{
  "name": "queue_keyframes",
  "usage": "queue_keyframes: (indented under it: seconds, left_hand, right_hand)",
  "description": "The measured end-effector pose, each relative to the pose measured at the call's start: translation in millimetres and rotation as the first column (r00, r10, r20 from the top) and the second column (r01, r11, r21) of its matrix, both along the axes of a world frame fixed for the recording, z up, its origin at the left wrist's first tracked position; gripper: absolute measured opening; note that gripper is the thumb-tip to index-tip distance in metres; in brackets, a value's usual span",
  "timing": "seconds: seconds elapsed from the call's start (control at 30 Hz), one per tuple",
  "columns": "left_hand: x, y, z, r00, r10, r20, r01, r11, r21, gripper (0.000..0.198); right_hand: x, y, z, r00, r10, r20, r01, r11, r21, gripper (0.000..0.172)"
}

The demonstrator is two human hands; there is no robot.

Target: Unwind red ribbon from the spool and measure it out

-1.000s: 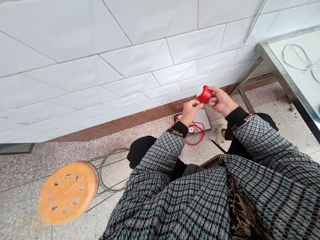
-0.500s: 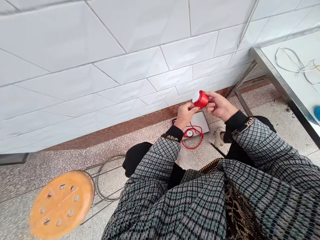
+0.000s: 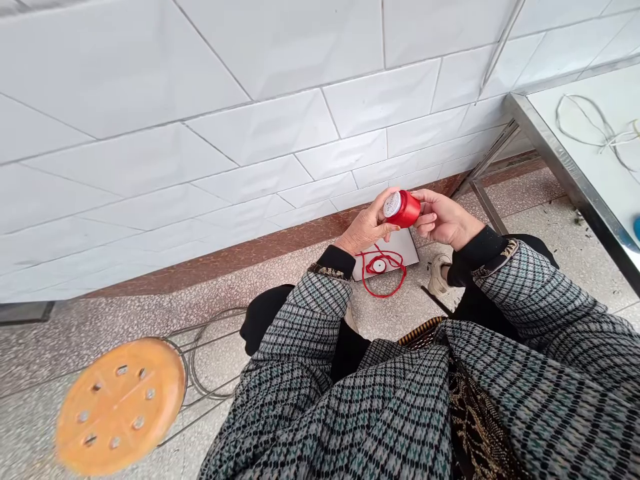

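A spool of red ribbon (image 3: 404, 210) with a white labelled end is held up between my two hands, above the floor near the wall. My left hand (image 3: 367, 227) is closed round its labelled end. My right hand (image 3: 445, 217) grips the opposite end with thumb and fingers. Below them a flat white box or board (image 3: 407, 252) lies on the floor. On it, partly hanging over the edge, is a loose red cord (image 3: 400, 283) around a small white-centred reel (image 3: 379, 266).
An orange round stool (image 3: 120, 407) with wire legs stands at lower left. To the right is a metal-framed table (image 3: 555, 157) with a grey-white cable (image 3: 595, 141) and a blue object (image 3: 637, 227) on it. White tiled wall (image 3: 280, 127) rises in front.
My left hand has shifted up and round the spool's labelled end, and the spool has turned and dropped slightly. My right hand still holds it.
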State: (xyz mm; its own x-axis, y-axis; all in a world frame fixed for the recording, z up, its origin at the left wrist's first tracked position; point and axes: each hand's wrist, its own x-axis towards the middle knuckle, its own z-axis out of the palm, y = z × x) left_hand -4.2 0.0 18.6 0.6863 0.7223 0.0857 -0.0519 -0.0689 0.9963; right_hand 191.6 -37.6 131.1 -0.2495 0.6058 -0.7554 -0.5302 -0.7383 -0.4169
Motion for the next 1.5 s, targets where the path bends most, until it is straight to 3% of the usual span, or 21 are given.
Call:
queue_keyframes:
  seconds: [0.17, 0.3, 0.4, 0.5, 0.63, 0.73, 0.9, 1.07, 1.2, 1.4, 1.5]
  left_hand:
    - [6.7, -3.7, -1.1, 0.991, 0.043, 0.126, -0.030, 0.994, -0.101, 0.103]
    - [8.6, -5.7, 0.6, 0.982, 0.135, 0.134, -0.121, 0.987, -0.109, 0.099]
    - [11.1, -6.2, 1.9, 0.969, 0.218, 0.120, -0.205, 0.973, -0.110, 0.081]
    - [19.0, -9.6, 4.1, 0.950, 0.289, 0.118, -0.274, 0.954, -0.124, 0.073]
    - [33.9, -21.4, 9.7, 0.879, 0.464, 0.110, -0.453, 0.884, -0.114, 0.043]
    - [40.7, -30.2, 13.6, 0.871, 0.487, 0.068, -0.482, 0.872, -0.080, 0.021]
    - [40.0, -31.2, 11.4, 0.921, 0.389, 0.017, -0.385, 0.918, -0.098, 0.027]
    - [35.8, -23.8, 7.1, 0.881, 0.473, -0.030, -0.464, 0.873, 0.154, 0.016]
    - [32.7, -18.4, 10.5, 0.898, 0.432, -0.084, -0.402, 0.883, 0.243, 0.026]
    - [32.5, -13.8, 13.7, 0.903, 0.396, -0.163, -0.363, 0.910, 0.203, 0.036]
    - [33.7, -14.8, 11.4, 0.857, 0.489, -0.159, -0.452, 0.864, 0.221, 0.036]
  right_hand:
    - [2.3, -5.0, 2.0, 0.999, 0.033, -0.028, -0.029, 0.991, 0.133, 0.022]
    - [-5.5, -13.3, -1.4, 0.994, 0.058, 0.097, -0.086, 0.943, 0.322, 0.032]
    - [-15.6, -17.6, -10.2, 0.976, -0.048, 0.214, -0.049, 0.903, 0.426, 0.035]
    - [-22.1, -15.8, -20.0, 0.963, -0.181, 0.199, 0.071, 0.885, 0.461, 0.037]
    - [-22.1, -5.4, -26.7, 0.932, -0.338, 0.129, 0.260, 0.874, 0.411, 0.035]
    - [-20.1, 1.7, -27.6, 0.928, -0.359, 0.099, 0.307, 0.887, 0.345, 0.028]
    - [-19.6, 6.1, -24.9, 0.936, -0.349, 0.046, 0.332, 0.918, 0.215, 0.023]
    - [-15.4, 7.2, -22.2, 0.945, -0.325, 0.033, 0.312, 0.928, 0.203, 0.021]
    - [-9.8, 7.8, -18.3, 0.955, -0.293, 0.042, 0.282, 0.944, 0.171, 0.023]
    - [-7.1, 6.9, -11.0, 0.965, -0.263, -0.001, 0.261, 0.960, 0.095, 0.027]
    - [-6.9, 7.1, -11.6, 0.963, -0.269, -0.009, 0.268, 0.958, 0.103, 0.027]
